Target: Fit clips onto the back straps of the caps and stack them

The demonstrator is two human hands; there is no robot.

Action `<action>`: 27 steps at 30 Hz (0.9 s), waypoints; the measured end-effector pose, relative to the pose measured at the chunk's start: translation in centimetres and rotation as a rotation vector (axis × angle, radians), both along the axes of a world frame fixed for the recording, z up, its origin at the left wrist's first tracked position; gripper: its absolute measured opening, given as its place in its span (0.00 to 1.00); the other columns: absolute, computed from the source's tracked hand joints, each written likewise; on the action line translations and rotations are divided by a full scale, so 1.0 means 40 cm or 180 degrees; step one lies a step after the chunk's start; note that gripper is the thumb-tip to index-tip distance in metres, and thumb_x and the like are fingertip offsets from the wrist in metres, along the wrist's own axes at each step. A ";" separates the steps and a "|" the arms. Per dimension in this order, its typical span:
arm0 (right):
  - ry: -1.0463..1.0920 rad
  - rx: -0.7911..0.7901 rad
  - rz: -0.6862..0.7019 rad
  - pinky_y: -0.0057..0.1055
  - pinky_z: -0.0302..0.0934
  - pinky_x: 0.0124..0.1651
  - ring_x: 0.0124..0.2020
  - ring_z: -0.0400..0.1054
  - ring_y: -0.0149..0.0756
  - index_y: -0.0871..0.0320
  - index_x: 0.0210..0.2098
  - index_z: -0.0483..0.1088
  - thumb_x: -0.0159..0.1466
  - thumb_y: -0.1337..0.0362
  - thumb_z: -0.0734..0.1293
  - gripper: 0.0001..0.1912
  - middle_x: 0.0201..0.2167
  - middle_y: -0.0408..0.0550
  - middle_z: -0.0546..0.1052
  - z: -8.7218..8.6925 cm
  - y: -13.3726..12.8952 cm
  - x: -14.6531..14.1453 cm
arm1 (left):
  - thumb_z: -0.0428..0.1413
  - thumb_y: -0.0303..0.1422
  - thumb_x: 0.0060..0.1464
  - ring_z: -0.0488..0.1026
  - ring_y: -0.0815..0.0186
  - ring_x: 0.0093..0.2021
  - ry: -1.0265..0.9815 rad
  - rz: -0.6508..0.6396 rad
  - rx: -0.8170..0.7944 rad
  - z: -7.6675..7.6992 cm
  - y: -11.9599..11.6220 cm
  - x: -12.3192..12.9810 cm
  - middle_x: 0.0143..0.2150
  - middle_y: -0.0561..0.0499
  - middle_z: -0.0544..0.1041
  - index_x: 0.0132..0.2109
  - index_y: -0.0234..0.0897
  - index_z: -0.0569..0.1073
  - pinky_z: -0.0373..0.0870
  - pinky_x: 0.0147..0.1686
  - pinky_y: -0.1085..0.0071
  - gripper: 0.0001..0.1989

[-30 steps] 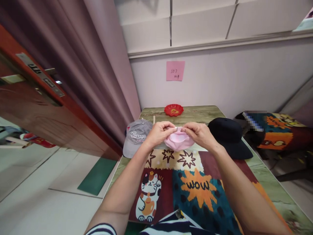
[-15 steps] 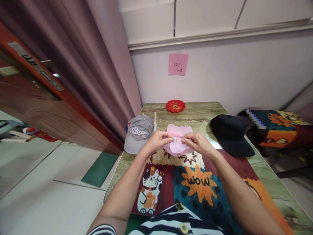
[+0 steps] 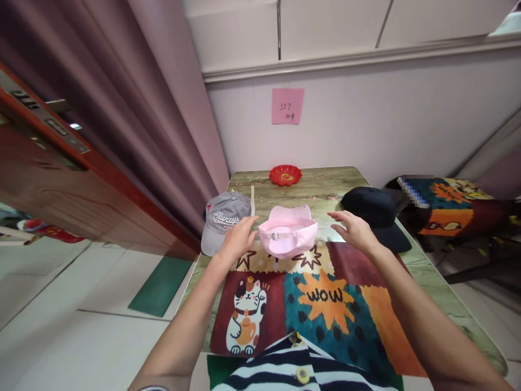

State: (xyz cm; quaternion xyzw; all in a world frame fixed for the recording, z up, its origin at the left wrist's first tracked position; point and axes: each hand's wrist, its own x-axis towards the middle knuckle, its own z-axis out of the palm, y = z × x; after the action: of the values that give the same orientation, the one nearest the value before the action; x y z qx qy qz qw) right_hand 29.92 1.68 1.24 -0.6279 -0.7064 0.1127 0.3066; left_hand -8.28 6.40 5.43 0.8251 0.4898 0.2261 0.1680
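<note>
A pale wall (image 3: 358, 114) rose behind your workplace, with a mauve curtain (image 3: 166, 108) hanging down the left and a reddish wooden door (image 3: 49, 190) slanting in front of it. Before you stood the green-veined worktop (image 3: 321, 187), its near part covered by a patchwork mat (image 3: 378, 304) with a waving cat and the word "WOW"; your forearms hid portions of it on both sides. Beyond the right edge you had a second patterned cloth (image 3: 451, 209), partly blurred out. On the worktop, the black cap (image 3: 370, 209) lay to the right, brim toward you, and the grey cap (image 3: 228, 212) marked "Always" lay to the left, so your working space was the gap between them. In that gap, at the mat's far edge, was the pink cap (image 3: 287, 239), brim pointing away from you, apparently crown down with its back strap facing you. Your hands were both open and empty, apart from the pink cap: the left hand (image 3: 239, 239) on one side, covering part of the grey cap from view, and the right hand (image 3: 355, 231) on the other, in front of the black cap. A red scalloped dish (image 3: 285, 175) sat near the far edge, below a pink note (image 3: 287, 106) on the wall. Smallest was the strap's metal buckle (image 3: 275, 236).
</note>
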 end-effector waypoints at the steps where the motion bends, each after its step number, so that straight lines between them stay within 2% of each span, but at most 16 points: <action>1: -0.0217 -0.0019 0.0020 0.42 0.69 0.48 0.48 0.76 0.49 0.54 0.59 0.72 0.64 0.64 0.67 0.24 0.52 0.56 0.78 -0.014 0.004 0.002 | 0.53 0.25 0.55 0.73 0.55 0.55 0.0079 -0.0121 0.0046 -0.013 0.002 0.003 0.59 0.42 0.75 0.63 0.39 0.72 0.69 0.55 0.63 0.28; 4: -0.0568 -0.0054 0.0243 0.44 0.70 0.53 0.53 0.74 0.51 0.51 0.70 0.60 0.60 0.69 0.68 0.38 0.62 0.58 0.71 -0.032 0.017 -0.025 | 0.53 0.21 0.52 0.70 0.56 0.60 0.0277 -0.0641 0.0033 -0.041 0.008 0.019 0.64 0.43 0.70 0.65 0.42 0.69 0.68 0.58 0.64 0.33; 7: -0.0645 0.0051 0.0590 0.48 0.65 0.60 0.62 0.68 0.53 0.49 0.73 0.52 0.58 0.73 0.67 0.46 0.69 0.58 0.62 -0.029 0.041 -0.077 | 0.55 0.22 0.50 0.71 0.55 0.59 0.0432 -0.0872 0.0001 -0.054 0.015 0.033 0.62 0.44 0.72 0.53 0.41 0.77 0.68 0.58 0.62 0.23; 8: -0.0645 0.0103 0.0700 0.49 0.64 0.62 0.64 0.65 0.53 0.50 0.73 0.53 0.58 0.74 0.67 0.45 0.70 0.58 0.61 -0.026 0.052 -0.093 | 0.55 0.23 0.49 0.71 0.54 0.59 0.0417 -0.0861 -0.0022 -0.054 0.017 0.035 0.61 0.45 0.73 0.48 0.41 0.79 0.68 0.57 0.62 0.20; 10: -0.0643 0.0159 0.0897 0.53 0.61 0.63 0.66 0.63 0.54 0.50 0.66 0.66 0.59 0.75 0.67 0.36 0.70 0.58 0.62 -0.017 0.072 -0.116 | 0.56 0.23 0.46 0.72 0.55 0.58 0.0270 -0.0775 -0.0099 -0.048 0.017 0.037 0.60 0.46 0.74 0.42 0.41 0.79 0.68 0.58 0.61 0.16; 12: -0.0549 0.0140 0.1055 0.58 0.56 0.65 0.65 0.64 0.55 0.52 0.52 0.77 0.60 0.74 0.66 0.21 0.68 0.57 0.65 0.000 0.085 -0.125 | 0.57 0.23 0.45 0.72 0.54 0.58 -0.0054 -0.0713 -0.0254 -0.029 0.015 0.033 0.59 0.45 0.76 0.37 0.39 0.79 0.67 0.59 0.59 0.12; 13: -0.0408 0.0119 0.1113 0.59 0.54 0.66 0.64 0.65 0.55 0.53 0.45 0.80 0.61 0.72 0.67 0.16 0.66 0.57 0.68 0.014 0.086 -0.125 | 0.59 0.24 0.45 0.73 0.53 0.58 -0.0297 -0.0724 -0.0401 -0.014 0.013 0.029 0.58 0.44 0.77 0.35 0.38 0.79 0.66 0.60 0.58 0.09; 15: 0.0150 0.0051 0.1213 0.60 0.51 0.68 0.65 0.65 0.54 0.54 0.41 0.80 0.62 0.67 0.69 0.09 0.62 0.55 0.73 0.050 0.080 -0.116 | 0.62 0.28 0.46 0.75 0.52 0.56 -0.0918 -0.0803 -0.0893 0.026 0.010 0.017 0.55 0.42 0.79 0.33 0.37 0.79 0.68 0.58 0.57 0.04; 16: 0.0561 -0.0017 0.1256 0.58 0.52 0.68 0.64 0.65 0.53 0.53 0.41 0.80 0.63 0.64 0.70 0.09 0.59 0.54 0.76 0.072 0.071 -0.111 | 0.64 0.31 0.47 0.76 0.52 0.53 -0.1295 -0.0829 -0.1194 0.049 0.009 0.011 0.52 0.42 0.80 0.34 0.36 0.79 0.69 0.57 0.58 0.06; 19: 0.2029 -0.0346 0.1282 0.48 0.62 0.62 0.57 0.72 0.49 0.54 0.44 0.79 0.62 0.54 0.72 0.14 0.50 0.51 0.81 0.137 0.036 -0.109 | 0.69 0.36 0.44 0.79 0.55 0.47 -0.2681 -0.0702 -0.1858 0.115 0.004 0.010 0.43 0.45 0.83 0.41 0.36 0.80 0.73 0.51 0.61 0.16; 21: 0.2958 -0.0504 0.1035 0.42 0.68 0.53 0.47 0.76 0.45 0.54 0.44 0.78 0.60 0.50 0.73 0.17 0.44 0.48 0.83 0.162 0.012 -0.130 | 0.70 0.40 0.43 0.78 0.56 0.49 -0.3720 -0.0519 -0.1922 0.138 -0.005 0.035 0.44 0.46 0.83 0.46 0.38 0.79 0.73 0.51 0.62 0.23; 23: 0.3680 -0.0607 0.0657 0.37 0.71 0.45 0.38 0.77 0.41 0.54 0.42 0.77 0.57 0.50 0.75 0.18 0.38 0.46 0.83 0.164 -0.007 -0.169 | 0.66 0.50 0.48 0.76 0.54 0.55 -0.4504 -0.0359 -0.1937 0.135 -0.025 0.082 0.49 0.46 0.82 0.50 0.39 0.78 0.72 0.54 0.61 0.26; 24: 0.3951 -0.0681 0.0487 0.35 0.71 0.41 0.35 0.76 0.39 0.54 0.41 0.77 0.56 0.51 0.76 0.18 0.35 0.45 0.83 0.155 -0.014 -0.191 | 0.61 0.56 0.52 0.74 0.53 0.57 -0.4744 -0.0296 -0.1982 0.123 -0.039 0.110 0.51 0.45 0.81 0.51 0.39 0.78 0.71 0.56 0.60 0.29; 27: 0.4503 -0.1015 0.0213 0.35 0.71 0.38 0.31 0.76 0.39 0.55 0.38 0.74 0.53 0.54 0.76 0.17 0.31 0.44 0.82 0.109 -0.028 -0.252 | 0.43 0.69 0.54 0.71 0.50 0.62 -0.4922 -0.0169 -0.2237 0.066 -0.086 0.186 0.55 0.42 0.79 0.57 0.39 0.75 0.70 0.58 0.56 0.43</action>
State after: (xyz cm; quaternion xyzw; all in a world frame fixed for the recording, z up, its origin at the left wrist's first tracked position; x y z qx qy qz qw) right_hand 19.85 0.55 5.61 -0.4198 -0.3329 0.6028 0.5913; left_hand -0.82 2.96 8.07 0.3495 0.2595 0.5571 0.7072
